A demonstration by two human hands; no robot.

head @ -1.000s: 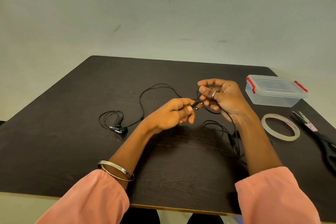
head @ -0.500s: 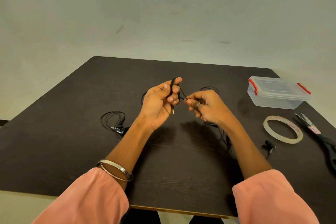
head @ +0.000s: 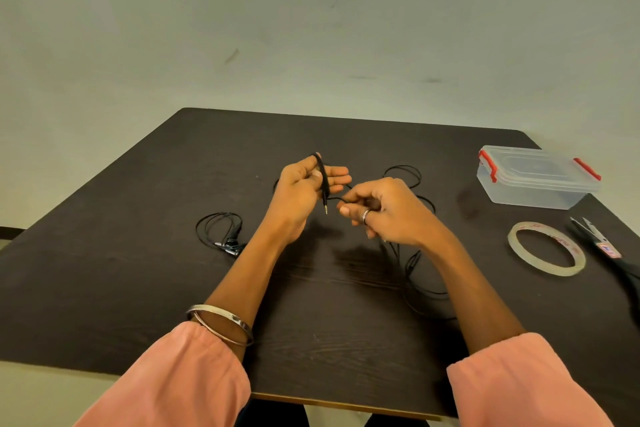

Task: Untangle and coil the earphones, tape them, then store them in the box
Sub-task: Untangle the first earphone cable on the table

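Above the table (head: 138, 253), left hand (head: 301, 191) grips the earphone cable (head: 323, 180), plug pointing down; right hand (head: 384, 215), just beside, pinches the trailing cable for winding.

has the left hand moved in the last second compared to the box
Yes. The left hand has risen and drawn back toward the far table edge, farther left of the box than before; its grip holds the cord, plug hanging down.

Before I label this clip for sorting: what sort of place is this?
Probably a plain indoor room set up as a work spot: a bare dark wooden table against an empty pale wall, with only a tape roll, scissors and a closed plastic box.
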